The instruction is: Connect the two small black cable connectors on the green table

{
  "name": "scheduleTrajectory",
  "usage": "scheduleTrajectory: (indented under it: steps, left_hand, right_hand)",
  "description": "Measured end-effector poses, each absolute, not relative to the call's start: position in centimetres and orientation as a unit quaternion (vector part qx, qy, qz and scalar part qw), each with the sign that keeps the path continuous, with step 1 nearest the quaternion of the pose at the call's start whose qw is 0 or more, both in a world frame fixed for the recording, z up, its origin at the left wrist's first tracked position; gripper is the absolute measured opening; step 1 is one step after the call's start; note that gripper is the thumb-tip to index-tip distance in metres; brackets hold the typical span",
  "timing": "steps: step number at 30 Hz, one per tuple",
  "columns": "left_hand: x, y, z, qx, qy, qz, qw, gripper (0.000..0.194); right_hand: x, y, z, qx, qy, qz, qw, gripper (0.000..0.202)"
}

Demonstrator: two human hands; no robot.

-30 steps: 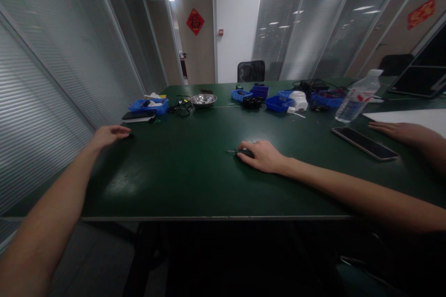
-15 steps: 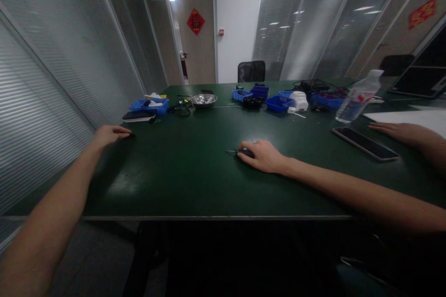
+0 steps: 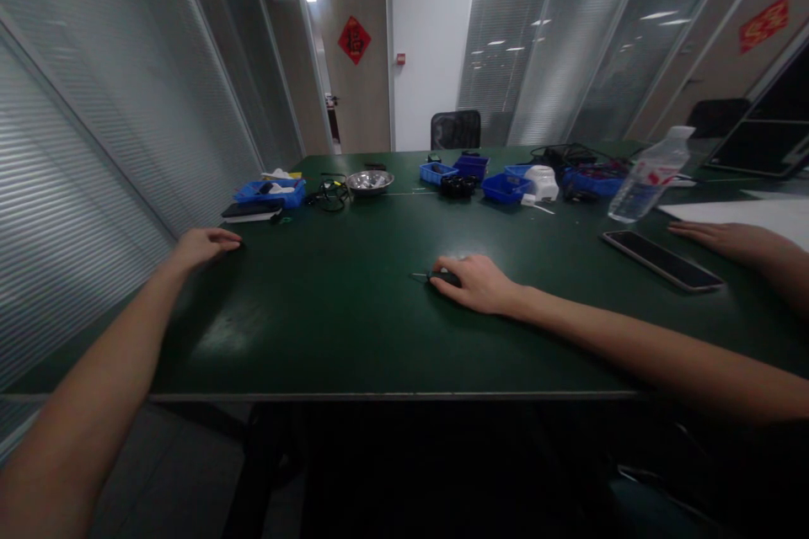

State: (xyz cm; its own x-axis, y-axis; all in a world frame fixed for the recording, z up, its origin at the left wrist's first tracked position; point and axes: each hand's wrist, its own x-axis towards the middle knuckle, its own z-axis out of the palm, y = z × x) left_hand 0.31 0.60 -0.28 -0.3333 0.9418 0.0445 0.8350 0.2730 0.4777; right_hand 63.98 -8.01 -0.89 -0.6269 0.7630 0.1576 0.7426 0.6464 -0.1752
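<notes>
The right hand (image 3: 480, 282) curls narrowly over a small dark tool (image 3: 442, 277) poking out left of its fingertips.

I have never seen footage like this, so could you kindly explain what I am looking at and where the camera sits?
The camera is worn on a person's head and looks down over a dark green table. Their left hand lies at the table's left edge. Their right hand covers a small dark object, too hidden to identify. The other hand on the far right belongs to someone else, beside a phone. Farther back stand blue bins, a metal bowl and a water bottle.
</notes>
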Motion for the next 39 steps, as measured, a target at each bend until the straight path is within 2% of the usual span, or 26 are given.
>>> scheduleTrajectory:
  steps: [4,9,17,25,29,32,35,39]
  left_hand:
    - [0.2,0.5,-0.3,0.578,0.786,0.191,0.111,0.043]
    - [-0.6,0.8,-0.5,0.592,0.784,0.154,0.101,0.044]
    - [-0.8,0.6,-0.6,0.601,0.768,0.177,0.13,0.042]
    - [-1.9,0.9,-1.5,0.557,0.753,0.281,0.213,0.062]
    - [-2.0,1.2,-1.7,0.542,0.768,0.282,0.192,0.065]
    - [-1.8,1.2,-1.5,0.554,0.778,0.254,0.155,0.051]
    - [-1.5,1.1,-1.2,0.581,0.786,0.191,0.095,0.04]
    - [-1.3,1.1,-1.1,0.633,0.765,0.119,-0.023,0.036]
  right_hand:
    - [64.0,-7.9,-1.0,-0.415,-0.902,0.048,0.113,0.041]
    - [64.0,-7.9,-1.0,-0.413,-0.903,0.048,0.112,0.04]
    - [64.0,-7.9,-1.1,-0.419,-0.901,0.03,0.111,0.041]
    - [64.1,-7.8,-1.2,-0.408,-0.904,0.039,0.12,0.042]
    - [64.0,-7.8,-1.2,-0.41,-0.903,0.037,0.12,0.041]
    - [64.0,-7.9,-1.2,-0.415,-0.901,0.033,0.12,0.04]
    - [63.9,-8.0,-1.1,-0.416,-0.901,0.046,0.113,0.04]
    - [64.0,-7.9,-1.1,-0.417,-0.901,0.038,0.113,0.041]
